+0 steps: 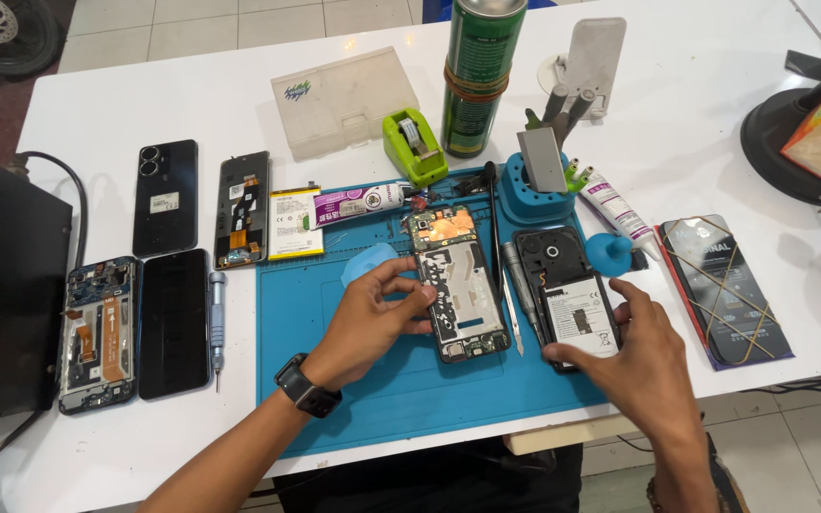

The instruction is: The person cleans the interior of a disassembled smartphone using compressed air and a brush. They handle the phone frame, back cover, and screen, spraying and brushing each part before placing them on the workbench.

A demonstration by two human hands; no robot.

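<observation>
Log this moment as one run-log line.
left hand: holds opened phone frame | right hand: on black back cover | surface: blue mat | nearby: tweezers

opened phone frame point(458, 285) (boards exposed), black back cover point(570, 299) beside

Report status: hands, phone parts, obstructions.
Left hand steadying opened phone frame. Right hand gripping back cover. Tweezers lying between them.
</observation>
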